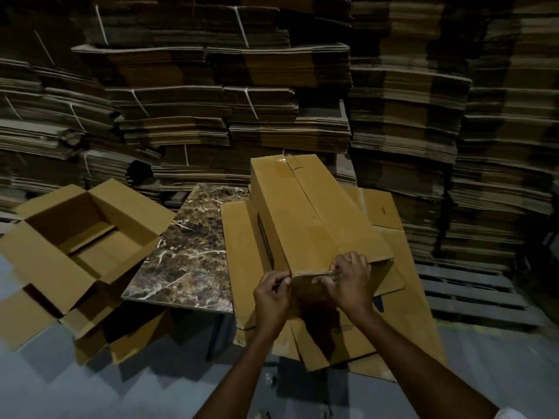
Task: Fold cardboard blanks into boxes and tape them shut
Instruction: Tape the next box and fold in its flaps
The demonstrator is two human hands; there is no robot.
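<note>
The left hand (272, 293) had its grip narrow, thumb and curled fingers pinched at the box's near left corner on what looked like the end of a strip of clear tape (332, 273). The right hand (348, 281) had its grip narrow too, fingers curled over the near top edge and holding the glossy strip down against the card. Whether a roll or dispenser sat inside that hand could not be told.

The box (305, 219) was long and closed. It lay on a spread of flat blanks (402, 313) on the worktop (187, 246), running from six o'clock at the hands towards twelve, where a shiny patch showed at the far end of its seam.

By my judgement it would be light and empty, stiff along its folded edges but springy in the flaps, so any hold belonged on the corners and edges, not the middle of a panel. Clear tape is thin and quick to stick to itself, so it would need to be kept taut between the two grips. The blanks beneath would probably let the box slide under a push.

At nine o'clock an open box (81, 237) sat with flaps splayed. Stacks of bundled blanks (272, 101) filled twelve o'clock, and a pallet (472, 294) lay at three.
</note>
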